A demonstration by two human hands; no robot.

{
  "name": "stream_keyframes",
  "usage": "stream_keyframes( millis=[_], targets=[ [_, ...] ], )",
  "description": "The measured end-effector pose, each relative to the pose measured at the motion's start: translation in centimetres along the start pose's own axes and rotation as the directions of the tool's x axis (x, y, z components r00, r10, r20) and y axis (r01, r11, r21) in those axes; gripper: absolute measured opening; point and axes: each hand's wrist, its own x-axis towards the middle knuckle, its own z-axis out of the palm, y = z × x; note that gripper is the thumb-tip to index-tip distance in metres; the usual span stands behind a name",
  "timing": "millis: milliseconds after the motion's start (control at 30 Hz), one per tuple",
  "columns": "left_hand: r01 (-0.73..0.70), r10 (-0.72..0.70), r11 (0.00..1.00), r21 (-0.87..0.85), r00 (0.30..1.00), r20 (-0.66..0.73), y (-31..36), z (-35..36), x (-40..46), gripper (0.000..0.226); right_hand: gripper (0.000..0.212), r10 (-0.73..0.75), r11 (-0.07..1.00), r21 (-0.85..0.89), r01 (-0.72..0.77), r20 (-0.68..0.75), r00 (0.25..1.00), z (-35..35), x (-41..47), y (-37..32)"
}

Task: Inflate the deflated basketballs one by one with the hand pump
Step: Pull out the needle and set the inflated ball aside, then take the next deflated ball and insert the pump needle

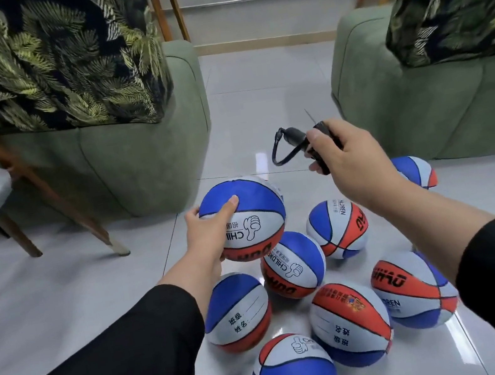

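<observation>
- Head view: a blue, white and red basketball (246,217) is held up by the left hand (211,235), thumb laid across its top panel and the fingers curled under its far side, just above the cluster on the floor.
- The hand pump (319,144) is gripped by the right hand (349,156), fingers wrapped round its black body; its short hose (282,151) loops to the left and a thin needle (309,116) points upward.
- For this step, the valve should be found first, judging by the ball's slightly creased top; the ball would best be turned until the valve faces the needle, then the needle pushed in straight.
- Seven more balls (350,321) lie close together on the tiled floor (74,284), some touching.
- Green sofas (148,158) with leaf-print cushions (57,55) flank the gap; a wooden chair leg (41,190) slants at the left.
- The crowded balls below leave little room to set the held one down.
</observation>
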Motion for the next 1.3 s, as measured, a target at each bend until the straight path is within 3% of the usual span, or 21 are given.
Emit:
stream_keyframes(
  millis=[233, 400, 700, 900, 1167, 1233, 1300],
  targets=[
    [-0.015, 0.012, 0.999, 0.042, 0.996, 0.084, 1.3, 7.6, 5.3, 0.085, 0.023, 0.046, 0.997, -0.054, -0.046, -0.008, 0.999, -1.4, 4.9, 6.2],
    [-0.028, 0.017, 0.995, 0.099, 0.993, 0.119, 1.4, 13.4, 9.5, 0.074, 0.023, 0.018, 0.995, -0.103, -0.020, -0.018, 1.000, -2.2, 9.0, 11.8],
    [-0.053, 0.025, 0.987, 0.152, 0.983, 0.184, 0.3, 23.3, 17.8, 0.085, 0.017, 0.058, 0.996, 0.079, -0.046, -0.151, 0.987, -1.9, 16.1, 21.9],
    [-0.001, -0.066, 0.962, 0.274, 0.969, 0.238, -3.7, 27.2, 21.5, 0.085, 0.021, 0.211, 0.974, 0.116, -0.194, -0.165, 0.963, 0.3, 17.7, 29.1],
    [-0.121, -0.082, 0.844, 0.523, 0.934, 0.349, -6.4, 27.7, 25.7, 0.086, 0.019, 0.241, 0.969, -0.039, -0.245, -0.080, 0.967, 2.3, 19.5, 32.3],
    [-0.215, -0.056, 0.757, 0.617, 0.919, 0.389, -7.2, 27.7, 26.6, 0.093, 0.017, 0.220, 0.971, -0.091, -0.223, -0.039, 0.975, 2.6, 19.9, 32.9],
    [-0.328, -0.032, 0.614, 0.718, 0.899, 0.438, -7.8, 27.9, 27.0, 0.084, 0.020, 0.213, 0.966, -0.153, -0.208, 0.020, 0.977, 3.0, 20.0, 33.7]
  ],
)
